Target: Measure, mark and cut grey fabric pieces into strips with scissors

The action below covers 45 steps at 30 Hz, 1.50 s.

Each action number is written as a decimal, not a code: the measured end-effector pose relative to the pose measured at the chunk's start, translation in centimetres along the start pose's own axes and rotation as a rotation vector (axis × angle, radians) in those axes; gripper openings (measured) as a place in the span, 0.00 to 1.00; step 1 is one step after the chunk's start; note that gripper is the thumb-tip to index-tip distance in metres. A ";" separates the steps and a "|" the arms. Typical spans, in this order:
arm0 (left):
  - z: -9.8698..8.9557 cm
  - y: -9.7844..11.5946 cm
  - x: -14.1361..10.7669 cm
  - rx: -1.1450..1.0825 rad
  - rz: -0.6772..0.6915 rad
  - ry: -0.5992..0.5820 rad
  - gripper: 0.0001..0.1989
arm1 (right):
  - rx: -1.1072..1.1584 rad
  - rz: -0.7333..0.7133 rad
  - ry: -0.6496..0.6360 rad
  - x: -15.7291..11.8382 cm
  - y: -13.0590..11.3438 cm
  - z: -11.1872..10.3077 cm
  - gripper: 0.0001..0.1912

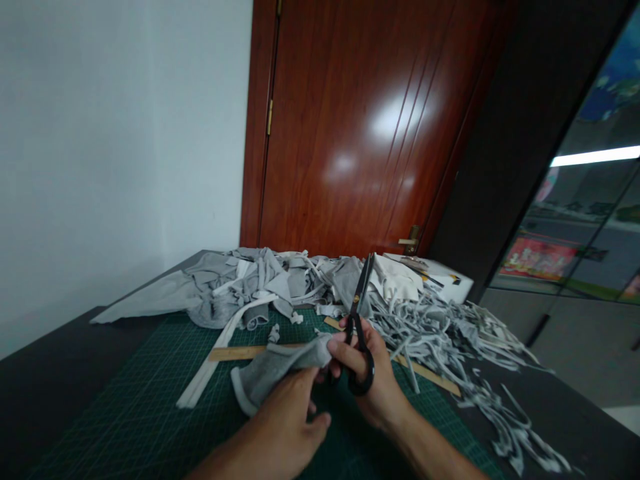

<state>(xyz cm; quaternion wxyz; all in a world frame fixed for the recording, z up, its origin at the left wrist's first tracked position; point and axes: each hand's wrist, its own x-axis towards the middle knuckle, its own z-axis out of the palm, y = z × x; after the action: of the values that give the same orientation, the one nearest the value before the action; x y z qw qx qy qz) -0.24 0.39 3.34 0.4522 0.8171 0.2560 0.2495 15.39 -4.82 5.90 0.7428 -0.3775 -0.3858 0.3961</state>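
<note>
My right hand [373, 370] has black-handled scissors [361, 293] in its grip, the blades together and pointing up and away. Its thumb and fingertips also pinch the right end of a grey piece of fabric [283, 363]. My left hand [290, 420] is under and in front of that fabric, palm turned inward, with the thumb sticking out to the right. The left fingertips are partly hidden behind the cloth, near the right hand's fingers. The fabric hangs to the left over the green cutting mat [145, 387].
Wooden rulers [237, 353] lie on the mat beside a long white strip [220, 353]. Grey fabric [215, 293] is heaped at the back left, and cut grey strips [440, 333] are piled at the right. A white box [450, 277] stands behind, before a brown door [360, 133].
</note>
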 end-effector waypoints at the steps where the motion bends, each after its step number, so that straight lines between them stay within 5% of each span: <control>1: -0.1 -0.3 0.3 -0.105 0.016 0.019 0.28 | -0.013 -0.005 -0.005 0.0 0.1 0.0 0.32; 6: -0.7 0.5 1.2 -0.846 -0.005 0.148 0.32 | -0.057 0.012 -0.035 -0.3 0.8 0.3 0.31; 10: -1.0 2.2 1.2 -1.091 -0.021 0.309 0.27 | -0.067 0.017 -0.068 -0.7 1.5 0.6 0.31; 14: -1.8 2.7 1.2 -1.138 -0.021 0.388 0.23 | -0.076 0.036 -0.063 -0.8 1.9 0.6 0.32; 19: -2.7 2.6 1.3 -1.059 -0.040 0.320 0.11 | -0.081 0.045 -0.045 -0.9 2.2 0.5 0.33; 27: -1.7 3.2 1.1 -0.937 -0.046 0.396 0.13 | -0.145 0.058 -0.067 -0.7 2.0 0.1 0.37; 34: -1.1 3.3 0.8 -0.860 -0.043 0.281 0.13 | -0.157 0.027 -0.107 -0.9 1.4 0.2 0.34; 45: -1.4 3.6 0.8 -1.110 -0.186 0.317 0.13 | -0.100 0.070 -0.073 -1.1 1.6 0.6 0.34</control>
<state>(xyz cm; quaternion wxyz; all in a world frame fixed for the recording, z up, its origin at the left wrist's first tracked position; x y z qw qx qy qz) 0.14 0.15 7.24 0.7889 0.3845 0.2220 0.4248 14.03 -4.99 4.46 0.6940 -0.4126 -0.4186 0.4159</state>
